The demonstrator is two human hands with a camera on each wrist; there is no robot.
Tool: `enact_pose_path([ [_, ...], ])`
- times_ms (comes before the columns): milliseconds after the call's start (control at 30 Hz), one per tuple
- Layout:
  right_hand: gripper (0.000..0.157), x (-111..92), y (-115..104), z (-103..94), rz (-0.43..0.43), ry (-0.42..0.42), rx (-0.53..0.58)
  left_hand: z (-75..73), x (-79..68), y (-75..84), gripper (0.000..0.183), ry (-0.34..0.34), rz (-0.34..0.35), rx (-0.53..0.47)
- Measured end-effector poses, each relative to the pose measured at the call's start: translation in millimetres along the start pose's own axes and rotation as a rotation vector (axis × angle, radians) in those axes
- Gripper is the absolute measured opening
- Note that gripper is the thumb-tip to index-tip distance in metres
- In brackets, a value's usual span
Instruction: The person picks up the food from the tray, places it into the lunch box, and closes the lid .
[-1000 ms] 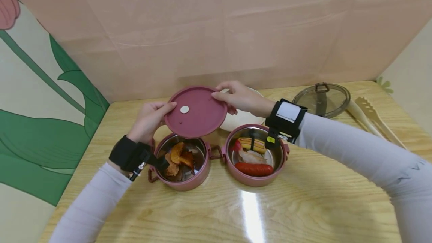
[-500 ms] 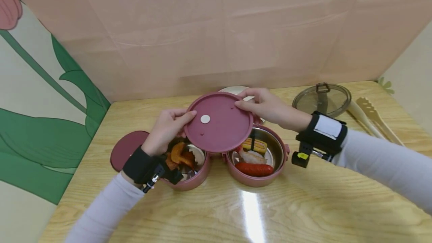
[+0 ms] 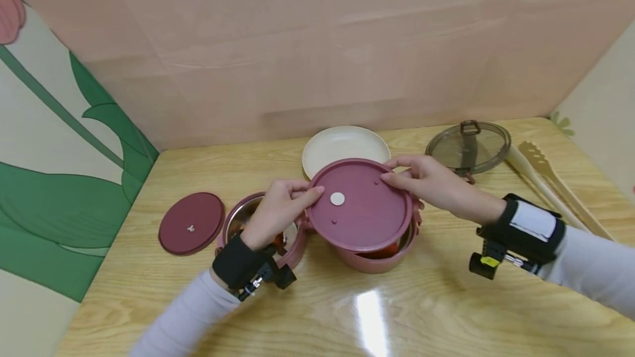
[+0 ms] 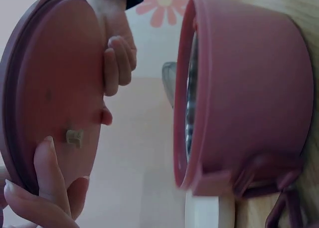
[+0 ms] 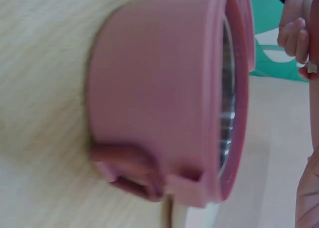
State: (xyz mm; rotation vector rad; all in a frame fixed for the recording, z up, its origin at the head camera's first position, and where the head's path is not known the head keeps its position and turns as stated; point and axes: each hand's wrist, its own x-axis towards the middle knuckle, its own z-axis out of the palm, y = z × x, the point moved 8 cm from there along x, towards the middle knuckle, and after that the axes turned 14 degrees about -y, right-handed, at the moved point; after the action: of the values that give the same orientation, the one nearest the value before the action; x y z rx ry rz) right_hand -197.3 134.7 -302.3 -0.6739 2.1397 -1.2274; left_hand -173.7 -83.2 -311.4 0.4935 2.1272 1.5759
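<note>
Both hands hold a round dark pink pot lid [image 3: 367, 208] by opposite edges, tilted over the right-hand pink pot [image 3: 374, 265]. At the lid's left edge, near its white button, my left hand [image 3: 275, 208] pinches it. My right hand [image 3: 431, 180] pinches the upper right edge. In the left wrist view the lid's underside [image 4: 55, 88] shows a small knob, with a gap between lid and pot [image 4: 254, 83]. Part of a red sausage [image 3: 387, 251] peeks out below the lid; the other food is hidden. A second pink pot [image 3: 297, 249] with food stands left, partly behind my left hand.
A matching lid [image 3: 190, 219] lies on the table left of the pots. Behind them sits a white plate [image 3: 342, 150]. At the back right are a smoky glass lid [image 3: 483, 153] and beige utensils [image 3: 545, 172], beside the pink-covered backdrop [image 3: 317, 43].
Both hands have carried the lid right and toward me, from above the left pot to over the right pot. The lid on the table and the plate have come into fuller view.
</note>
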Motion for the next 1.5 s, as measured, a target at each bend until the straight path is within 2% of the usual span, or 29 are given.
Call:
enact_pose_path([
  [133, 0.029, -7, 11, 1.2, 0.016, 0.009, 0.005, 13.3, 3.2, -1.9, 0.026, -0.021, 0.001, 0.065],
  [267, 0.027, -11, 21, 2.1, 0.015, 0.021, -0.024, 23.0, 8.0, -4.5, 0.024, -0.004, 0.001, 0.175],
  [400, 0.024, -12, 29, 3.6, 0.015, 0.035, -0.063, 28.7, 11.2, -8.1, 0.023, 0.047, -0.014, 0.282],
  [667, 0.021, -13, 38, 5.7, 0.001, 0.074, -0.167, 34.0, 14.8, -14.2, 0.024, 0.169, -0.018, 0.403],
  [833, 0.018, -13, 38, 6.1, -0.014, 0.118, -0.241, 36.7, 14.4, -10.4, 0.023, 0.238, -0.004, 0.529],
  [1167, 0.021, -12, 31, 5.6, -0.02, 0.194, -0.409, 39.2, 10.9, -7.8, 0.026, 0.376, -0.024, 0.745],
  [1500, 0.021, -11, 24, 9.1, -0.053, 0.285, -0.617, 42.1, 7.5, -5.9, 0.02, 0.439, -0.005, 0.836],
])
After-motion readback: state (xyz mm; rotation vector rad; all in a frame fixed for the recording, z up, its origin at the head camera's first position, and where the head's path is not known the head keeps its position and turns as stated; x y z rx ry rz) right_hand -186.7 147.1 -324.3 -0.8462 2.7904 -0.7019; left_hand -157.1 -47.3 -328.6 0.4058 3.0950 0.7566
